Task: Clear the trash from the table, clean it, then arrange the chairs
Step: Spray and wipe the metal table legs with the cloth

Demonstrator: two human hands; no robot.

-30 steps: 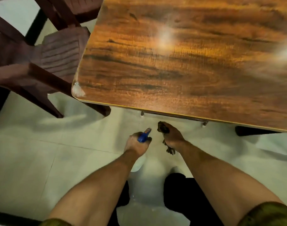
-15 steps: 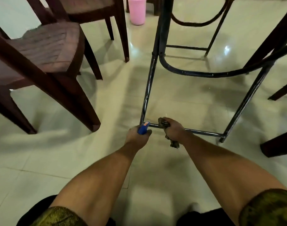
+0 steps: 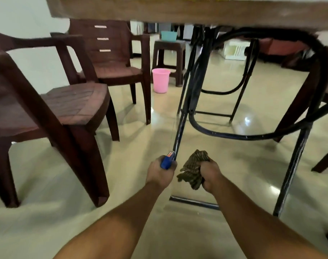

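Note:
I am low down, looking under the wooden table [image 3: 178,14], whose edge runs across the top of the view. My left hand [image 3: 160,171] grips a spray bottle with a blue nozzle [image 3: 167,160], held close to the table's black metal leg [image 3: 182,126]. My right hand [image 3: 210,174] holds a crumpled dark checked cloth [image 3: 194,170] just right of that leg. Two dark red plastic chairs stand to the left: a near chair [image 3: 66,107] and a farther armchair [image 3: 114,60].
A pink bucket [image 3: 160,80] stands on the tiled floor beyond the chairs, beside a brown stool [image 3: 168,53] carrying a teal basin [image 3: 168,36]. The black curved table frame [image 3: 252,136] and its floor bar [image 3: 193,201] lie ahead and right. More chair legs [image 3: 323,161] stand at the right.
My view has dropped from above the tabletop to below it and tilted up towards the room. Both hands keep their hold on bottle and cloth and have lifted off the floor bar.

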